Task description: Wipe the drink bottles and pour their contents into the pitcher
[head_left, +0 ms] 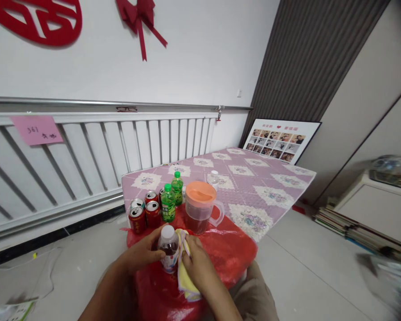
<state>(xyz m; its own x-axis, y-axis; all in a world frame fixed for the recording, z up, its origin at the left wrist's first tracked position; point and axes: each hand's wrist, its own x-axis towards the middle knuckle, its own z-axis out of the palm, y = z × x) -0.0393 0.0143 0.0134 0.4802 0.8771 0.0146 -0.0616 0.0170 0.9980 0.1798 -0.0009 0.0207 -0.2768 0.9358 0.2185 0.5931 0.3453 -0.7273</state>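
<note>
My left hand is wrapped round a small clear bottle with a white cap, dark liquid inside and a printed label. It stands upright on the red plastic sheet. In my right hand a folded yellow cloth with a pale purple edge is gripped, pressed against the bottle's right side. Just behind stands a clear plastic pitcher with an orange lid and a brownish liquid low in it. The fingertips of my right hand are partly hidden by the cloth.
Several drink cans stand at the left rear, beside two green bottles. Another clear bottle is behind the pitcher. Beyond lies a purple flowered cover, with a white radiator along the wall.
</note>
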